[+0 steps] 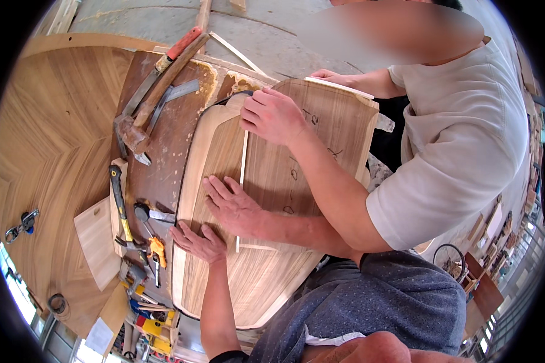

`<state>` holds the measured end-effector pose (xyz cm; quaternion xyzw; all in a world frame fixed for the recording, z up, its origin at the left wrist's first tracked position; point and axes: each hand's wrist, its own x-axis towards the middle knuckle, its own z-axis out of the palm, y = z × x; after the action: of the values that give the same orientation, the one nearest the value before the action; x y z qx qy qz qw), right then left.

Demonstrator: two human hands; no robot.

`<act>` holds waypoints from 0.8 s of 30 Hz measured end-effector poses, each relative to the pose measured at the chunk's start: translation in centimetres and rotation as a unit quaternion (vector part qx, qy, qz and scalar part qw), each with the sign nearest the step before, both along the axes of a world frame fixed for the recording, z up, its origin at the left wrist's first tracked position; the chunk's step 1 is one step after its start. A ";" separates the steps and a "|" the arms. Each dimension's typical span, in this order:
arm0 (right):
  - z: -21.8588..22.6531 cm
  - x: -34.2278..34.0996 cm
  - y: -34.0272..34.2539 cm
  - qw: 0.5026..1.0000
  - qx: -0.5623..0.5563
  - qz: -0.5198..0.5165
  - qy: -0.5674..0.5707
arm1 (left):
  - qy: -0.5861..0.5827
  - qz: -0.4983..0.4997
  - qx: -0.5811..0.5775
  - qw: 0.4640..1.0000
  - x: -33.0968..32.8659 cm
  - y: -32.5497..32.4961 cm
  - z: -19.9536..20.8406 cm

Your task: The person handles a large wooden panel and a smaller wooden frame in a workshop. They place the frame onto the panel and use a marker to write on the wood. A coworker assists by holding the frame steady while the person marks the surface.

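Note:
A wooden panel (215,136) with a pale border and rounded corners lies before me on a brown worktable. My left hand (201,243) rests on the border at its left edge, fingers stretched out. Just beyond it my right hand (235,209) lies flat on the panel, fingers spread, beside a thin pale strip (244,160) that passes partly beneath it. Neither hand grasps anything. A co-worker's hand (274,115) presses near the strip's far end, its arm crossing above my right forearm. The co-worker's other hand (333,77) is at a white strip (339,88) along the far edge.
Left of the panel lie a wooden-handled hammer (166,85), a red-handled saw (140,91), a metal square (174,92) and a black-and-yellow claw hammer (118,196). Further left stands a large chevron-grain wood panel (54,133). The co-worker in a pale shirt (460,139) leans in from the right.

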<state>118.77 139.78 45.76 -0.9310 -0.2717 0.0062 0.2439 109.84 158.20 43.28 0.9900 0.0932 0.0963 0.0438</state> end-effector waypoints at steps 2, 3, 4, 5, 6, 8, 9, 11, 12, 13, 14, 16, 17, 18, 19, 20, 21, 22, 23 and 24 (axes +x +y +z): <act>0.1 0.1 0.0 1.000 -0.003 0.002 0.007 | -0.002 0.000 -0.001 1.000 0.0 0.0 -0.1; 0.1 0.1 0.0 1.000 -0.006 0.006 0.017 | -0.003 -0.001 -0.001 1.000 -0.1 0.0 -0.3; 0.1 0.1 -0.1 1.000 -0.009 0.010 0.028 | -0.004 -0.002 -0.001 1.000 -0.1 0.1 -0.3; 0.0 0.1 -0.1 1.000 -0.010 0.008 0.026 | -0.001 -0.003 -0.004 1.000 0.0 0.1 -0.3; -0.1 0.1 -0.1 1.000 -0.012 0.006 0.025 | 0.002 -0.004 -0.006 1.000 0.0 0.0 -0.3; 0.1 0.0 -0.1 1.000 -0.014 0.009 0.022 | 0.002 -0.002 -0.005 1.000 -0.2 0.1 -0.1; 0.3 0.0 -0.1 1.000 -0.017 0.013 0.022 | 0.001 0.000 -0.003 1.000 -0.3 0.2 -0.1; 0.3 0.1 0.0 0.999 -0.027 0.020 0.031 | 0.003 0.000 -0.003 1.000 -0.4 0.2 -0.2; 0.3 0.1 0.0 0.998 -0.032 0.026 0.038 | 0.004 0.001 -0.003 1.000 -0.4 0.2 -0.1; 0.3 0.2 0.0 0.998 -0.040 0.028 0.044 | 0.005 -0.001 -0.005 1.000 -0.3 0.1 -0.1; 0.4 0.3 0.0 0.997 -0.041 0.028 0.050 | 0.006 -0.002 -0.004 1.000 -0.2 0.0 -0.1; 0.4 0.8 -0.3 0.997 -0.036 0.033 0.059 | 0.007 -0.002 0.002 1.000 -0.1 0.1 -0.1; 0.5 0.9 -0.4 0.997 -0.024 0.036 0.065 | 0.009 -0.001 -0.001 1.000 -0.1 0.1 0.0; 0.5 1.3 -0.5 0.997 0.000 0.036 0.072 | 0.011 -0.001 -0.003 1.000 -0.1 -0.1 0.0; 0.6 1.9 -0.9 0.995 0.036 0.033 0.084 | 0.013 -0.002 -0.005 1.000 0.0 -0.1 -0.1; 0.5 2.9 -1.5 0.984 0.126 0.024 0.127 | 0.011 -0.006 -0.003 1.000 -0.1 0.0 0.0; 0.2 4.4 -2.5 0.956 0.233 0.008 0.177 | 0.010 -0.009 -0.002 1.000 -0.1 0.2 0.0; -0.4 6.7 -4.6 0.874 0.410 -0.012 0.259 | 0.008 -0.013 -0.001 1.000 -0.2 0.2 0.0; -1.2 9.1 -6.6 0.671 0.644 0.014 0.366 | 0.003 -0.017 -0.006 1.000 -0.1 0.2 0.0; -2.1 11.3 -8.3 0.452 0.776 0.050 0.437 | 0.004 -0.016 -0.007 1.000 0.0 0.2 0.0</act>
<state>130.05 131.44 43.70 -0.2154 -0.0671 0.2111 0.9511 109.82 158.36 43.26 0.9915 0.0779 0.0905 0.0521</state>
